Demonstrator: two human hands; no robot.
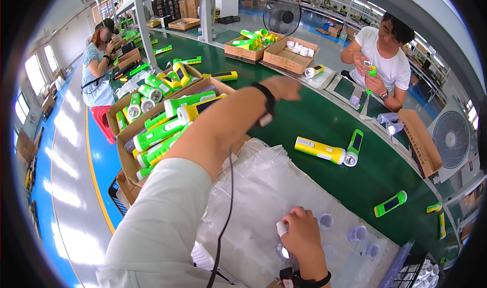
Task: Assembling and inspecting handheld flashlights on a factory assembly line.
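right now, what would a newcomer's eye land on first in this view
Probably the bright green and yellow flashlights heaped in cardboard boxes left of centre. Next, the left hand stretches out, blurred, above the dark green tabletop near the upper middle. Lower down, the right hand is over a whitish plastic sheet, with small clear cups to its right.

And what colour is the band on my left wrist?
The wristband is black, best seen in the head view.
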